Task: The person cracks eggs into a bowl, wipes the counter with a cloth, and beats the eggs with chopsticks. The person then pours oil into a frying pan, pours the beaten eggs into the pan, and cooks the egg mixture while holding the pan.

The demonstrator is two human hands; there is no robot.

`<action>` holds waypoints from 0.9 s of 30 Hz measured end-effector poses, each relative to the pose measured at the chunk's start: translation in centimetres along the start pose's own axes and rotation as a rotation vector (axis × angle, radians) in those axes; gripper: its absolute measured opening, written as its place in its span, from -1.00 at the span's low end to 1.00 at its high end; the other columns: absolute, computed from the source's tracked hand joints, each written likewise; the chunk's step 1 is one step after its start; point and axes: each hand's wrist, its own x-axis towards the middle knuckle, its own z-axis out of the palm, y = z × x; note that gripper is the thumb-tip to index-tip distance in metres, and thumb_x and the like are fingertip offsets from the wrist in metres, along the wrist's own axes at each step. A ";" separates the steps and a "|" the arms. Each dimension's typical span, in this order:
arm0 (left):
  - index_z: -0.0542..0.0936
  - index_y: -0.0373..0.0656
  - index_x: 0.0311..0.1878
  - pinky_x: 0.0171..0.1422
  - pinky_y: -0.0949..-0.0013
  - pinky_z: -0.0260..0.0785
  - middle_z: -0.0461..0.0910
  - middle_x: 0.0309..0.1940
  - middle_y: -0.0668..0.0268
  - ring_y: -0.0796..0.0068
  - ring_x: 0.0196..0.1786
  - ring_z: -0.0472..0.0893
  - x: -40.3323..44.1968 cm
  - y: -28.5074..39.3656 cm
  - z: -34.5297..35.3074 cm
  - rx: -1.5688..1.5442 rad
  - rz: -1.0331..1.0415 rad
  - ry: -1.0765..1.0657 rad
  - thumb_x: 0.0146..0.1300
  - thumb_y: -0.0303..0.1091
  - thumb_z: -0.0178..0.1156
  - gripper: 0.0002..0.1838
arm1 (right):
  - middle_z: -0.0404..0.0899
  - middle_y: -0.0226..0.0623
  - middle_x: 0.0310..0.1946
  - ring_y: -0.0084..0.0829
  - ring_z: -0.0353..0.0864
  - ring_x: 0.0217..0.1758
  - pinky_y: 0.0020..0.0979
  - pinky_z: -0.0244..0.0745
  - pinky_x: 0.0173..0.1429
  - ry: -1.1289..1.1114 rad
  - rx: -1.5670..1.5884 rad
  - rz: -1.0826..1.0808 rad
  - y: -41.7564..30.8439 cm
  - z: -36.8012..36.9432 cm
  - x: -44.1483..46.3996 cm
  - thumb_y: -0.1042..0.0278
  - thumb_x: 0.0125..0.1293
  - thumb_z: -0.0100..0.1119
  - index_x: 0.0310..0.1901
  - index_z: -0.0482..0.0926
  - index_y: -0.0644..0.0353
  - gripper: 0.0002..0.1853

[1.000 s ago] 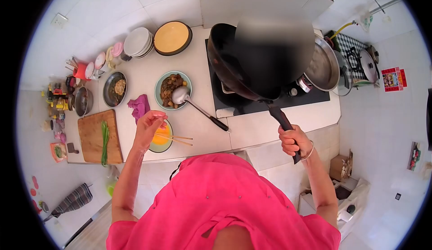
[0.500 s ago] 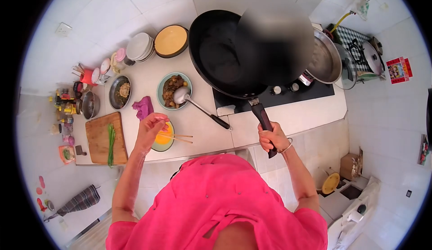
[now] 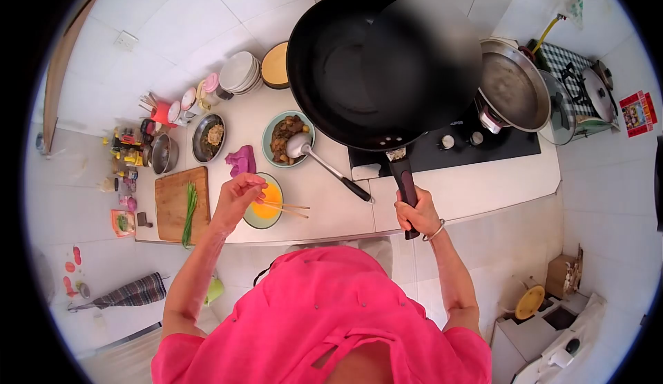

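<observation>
L hand [image 3: 240, 194] fwd, fingers bent, tips gathered w/ thumb. L forearm [image 3: 206, 260] angled fwd & inward, elbow bent. R hand [image 3: 418, 211] curled tight, fingers wrapped in full grip. R forearm [image 3: 450, 263] also angled fwd & inward, elbow bent. Hands well apart, approx level, L slightly further fwd.

partial "upor" [image 3: 454, 123] on black cooktop [image 3: 510, 147]
</observation>
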 end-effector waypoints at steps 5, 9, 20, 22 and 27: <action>0.56 -0.28 -0.09 -0.14 0.49 0.46 0.62 -0.23 0.31 0.60 -0.27 0.58 -0.3 -0.6 0.1 0.017 0.013 -0.013 0.30 -0.51 0.11 -0.85 | 0.39 -0.40 -0.71 -0.61 0.37 -0.77 -0.51 0.29 -0.66 0.046 -0.085 -0.055 1.0 0.2 0.5 0.60 0.18 0.09 -0.35 0.35 0.30 -0.90; 0.56 -0.28 -0.09 -0.11 0.49 0.43 0.61 -0.22 0.30 0.60 -0.27 0.57 -0.5 -1.0 0.0 0.012 -0.002 -0.014 0.29 -0.50 0.14 -0.85 | 0.41 -0.40 -0.70 -0.60 0.40 -0.76 -0.50 0.30 -0.66 0.094 -0.169 -0.086 1.5 0.2 0.5 0.58 0.17 0.11 -0.34 0.37 0.30 -0.90; 0.55 -0.28 -0.09 -0.15 0.50 0.48 0.62 -0.22 0.29 0.60 -0.25 0.59 -0.6 -1.1 -0.3 0.026 0.040 -0.033 0.31 -0.51 0.11 -0.85 | 0.45 -0.35 -0.73 -0.53 0.45 -0.77 -0.47 0.35 -0.66 0.204 -0.361 -0.136 1.8 0.4 0.0 0.49 0.15 0.16 -0.26 0.41 0.35 -0.83; 0.55 -0.29 -0.10 -0.15 0.50 0.48 0.62 -0.22 0.29 0.60 -0.25 0.59 -0.5 -1.0 -0.3 0.027 0.048 -0.035 0.31 -0.51 0.11 -0.86 | 0.46 -0.33 -0.74 -0.50 0.47 -0.78 -0.46 0.37 -0.65 0.215 -0.404 -0.149 1.9 0.3 0.0 0.48 0.15 0.17 -0.25 0.42 0.35 -0.82; 0.57 -0.26 -0.09 -0.13 0.45 0.46 0.62 -0.20 0.28 0.59 -0.26 0.57 -0.1 -0.6 -0.2 0.043 0.055 -0.032 0.27 -0.50 0.15 -0.84 | 0.46 -0.31 -0.75 -0.47 0.50 -0.77 -0.46 0.41 -0.63 0.237 -0.460 -0.173 2.0 0.5 -0.1 0.46 0.15 0.17 -0.25 0.43 0.33 -0.81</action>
